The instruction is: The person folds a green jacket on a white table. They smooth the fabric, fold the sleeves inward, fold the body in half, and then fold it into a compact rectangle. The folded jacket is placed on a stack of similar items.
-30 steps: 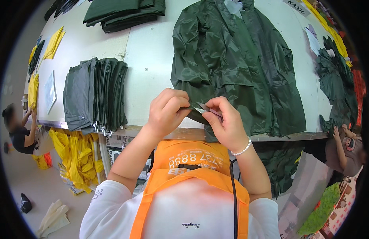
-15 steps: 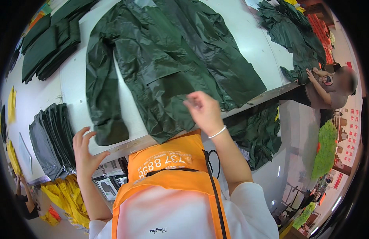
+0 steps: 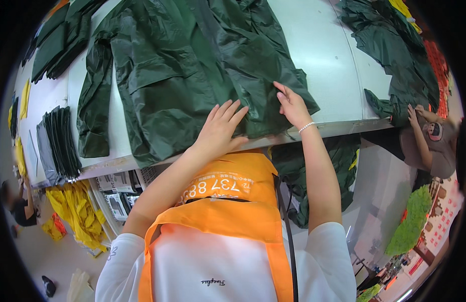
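A dark green rain jacket [image 3: 162, 75] lies spread across the white worktable, its front hem along the table's near edge. My left hand [image 3: 219, 128] rests on the lower front of the jacket with its fingers stretched out and apart. Farther right, my right hand [image 3: 295, 106] touches the jacket's right front panel near the hem, index finger extended and thumb apart from it. Neither hand appears to grip the fabric. A sleeve [image 3: 94, 110] hangs straight down the left side of the jacket.
Folded green garments [image 3: 62, 45] are piled at the far left, with a row of folded dark pieces [image 3: 59, 143] nearer. Yellow garments [image 3: 77, 209] hang below the table. A co-worker [image 3: 429, 138] handles green garments [image 3: 389, 55] on the right; green fabric [image 3: 333, 166] lies under the table.
My left hand has moved right, from beside the left sleeve onto the lower front of the jacket. My right hand has shifted right and farther away, onto the right panel. The view has shifted too.
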`<state>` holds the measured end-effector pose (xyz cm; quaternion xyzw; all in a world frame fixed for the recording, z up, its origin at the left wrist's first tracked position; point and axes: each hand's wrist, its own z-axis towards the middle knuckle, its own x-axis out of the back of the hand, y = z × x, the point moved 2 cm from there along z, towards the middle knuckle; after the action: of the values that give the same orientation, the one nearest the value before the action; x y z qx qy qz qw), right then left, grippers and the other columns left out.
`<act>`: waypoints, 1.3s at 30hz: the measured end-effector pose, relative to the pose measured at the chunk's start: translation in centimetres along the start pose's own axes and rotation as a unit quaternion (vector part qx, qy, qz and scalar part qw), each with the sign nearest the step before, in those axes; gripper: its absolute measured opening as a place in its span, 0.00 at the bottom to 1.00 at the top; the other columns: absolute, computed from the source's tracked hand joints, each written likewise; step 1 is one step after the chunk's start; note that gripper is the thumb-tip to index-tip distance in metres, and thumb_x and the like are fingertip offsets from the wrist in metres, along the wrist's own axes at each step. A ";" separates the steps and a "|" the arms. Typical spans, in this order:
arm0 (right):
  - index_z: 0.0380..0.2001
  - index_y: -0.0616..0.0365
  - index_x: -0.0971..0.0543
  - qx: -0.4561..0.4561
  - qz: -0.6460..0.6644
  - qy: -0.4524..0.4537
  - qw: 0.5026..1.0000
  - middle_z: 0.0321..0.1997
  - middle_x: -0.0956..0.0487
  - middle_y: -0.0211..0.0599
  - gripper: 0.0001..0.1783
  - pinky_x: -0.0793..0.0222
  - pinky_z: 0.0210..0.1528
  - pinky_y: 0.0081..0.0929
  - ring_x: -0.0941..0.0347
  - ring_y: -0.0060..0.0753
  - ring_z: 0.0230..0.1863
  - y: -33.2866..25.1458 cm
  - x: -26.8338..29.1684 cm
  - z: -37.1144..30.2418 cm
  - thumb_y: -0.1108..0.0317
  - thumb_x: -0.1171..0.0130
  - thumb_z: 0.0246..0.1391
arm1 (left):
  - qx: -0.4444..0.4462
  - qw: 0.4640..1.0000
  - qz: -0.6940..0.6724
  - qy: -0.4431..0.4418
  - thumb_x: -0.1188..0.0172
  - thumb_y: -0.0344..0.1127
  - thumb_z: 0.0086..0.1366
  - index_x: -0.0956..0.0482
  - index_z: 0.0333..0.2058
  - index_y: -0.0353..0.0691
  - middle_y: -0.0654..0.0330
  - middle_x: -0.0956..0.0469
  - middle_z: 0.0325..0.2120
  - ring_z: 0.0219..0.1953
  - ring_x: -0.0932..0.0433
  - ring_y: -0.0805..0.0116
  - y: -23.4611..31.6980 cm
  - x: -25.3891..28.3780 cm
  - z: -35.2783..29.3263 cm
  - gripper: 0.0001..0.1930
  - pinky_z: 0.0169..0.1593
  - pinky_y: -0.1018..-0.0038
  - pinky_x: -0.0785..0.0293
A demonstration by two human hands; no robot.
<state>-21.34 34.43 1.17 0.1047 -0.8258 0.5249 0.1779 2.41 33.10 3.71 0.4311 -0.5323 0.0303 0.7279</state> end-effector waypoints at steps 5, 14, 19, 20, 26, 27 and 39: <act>0.58 0.54 0.34 -0.035 0.131 -0.101 0.986 0.45 0.25 0.33 0.21 0.32 0.28 0.15 0.25 0.21 0.28 2.2 2.8 1.9 0.61 0.57 0.64 | 0.118 0.991 0.030 0.055 0.33 0.48 0.46 0.25 0.43 0.40 0.55 0.25 0.39 0.46 0.27 0.55 5.1 -2.0 3.2 0.27 0.47 0.64 0.32; 0.55 0.59 0.31 0.015 0.275 -0.090 0.957 0.53 0.26 0.38 0.20 0.35 0.25 0.13 0.28 0.20 0.25 0.9 6.3 1.0 0.62 0.56 0.63 | 0.389 0.883 -0.239 -0.109 0.38 0.51 0.54 0.21 0.22 0.32 0.53 0.21 0.19 0.22 0.21 0.65 5.2 -6.9 6.5 0.22 0.26 0.73 0.27; 0.47 0.58 0.24 0.156 0.014 0.018 0.988 0.48 0.22 0.32 0.16 0.37 0.27 0.12 0.35 0.13 0.22 0.8 12.6 -4.0 0.77 0.47 0.53 | 0.385 0.757 -0.528 -0.002 0.41 0.42 0.60 0.26 0.21 0.36 0.55 0.22 0.17 0.16 0.26 0.74 8.8 -1.0 10.4 0.15 0.21 0.81 0.32; 0.46 0.58 0.24 0.175 0.019 0.001 0.984 0.49 0.22 0.32 0.18 0.37 0.28 0.12 0.34 0.13 0.23 0.6 12.7 -4.8 0.78 0.45 0.50 | 0.378 0.742 -0.552 0.028 0.41 0.42 0.60 0.27 0.24 0.37 0.55 0.23 0.18 0.16 0.27 0.74 9.1 -0.3 11.4 0.14 0.22 0.82 0.32; 0.38 0.65 0.22 0.164 0.127 0.115 0.972 0.33 0.21 0.33 0.12 0.37 0.29 0.13 0.34 0.14 0.25 1.1 10.9 -5.3 0.72 0.38 0.50 | 0.345 0.713 -0.610 0.017 0.46 0.45 0.64 0.27 0.35 0.34 0.56 0.21 0.28 0.28 0.25 0.72 9.9 0.6 15.6 0.16 0.35 0.79 0.29; 0.36 0.65 0.22 0.118 0.131 0.133 0.975 0.28 0.21 0.31 0.11 0.38 0.28 0.13 0.35 0.14 0.25 1.2 10.8 -4.9 0.71 0.38 0.51 | 0.313 0.759 -0.571 0.033 0.47 0.46 0.65 0.27 0.39 0.33 0.56 0.21 0.30 0.30 0.25 0.74 10.0 0.6 16.1 0.18 0.37 0.80 0.30; 0.31 0.63 0.21 0.069 0.283 -0.002 0.957 0.23 0.25 0.23 0.09 0.36 0.28 0.14 0.33 0.13 0.25 -1.9 10.2 -4.1 0.67 0.42 0.55 | 0.054 0.909 -0.177 0.374 0.39 0.23 0.52 0.25 0.35 0.37 0.62 0.27 0.30 0.28 0.33 0.74 12.7 3.1 14.2 0.10 0.34 0.80 0.35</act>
<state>-29.29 37.45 8.43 -0.1208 -0.7838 0.6089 0.0128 -13.27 30.41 14.67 0.5135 -0.1334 0.0887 0.8430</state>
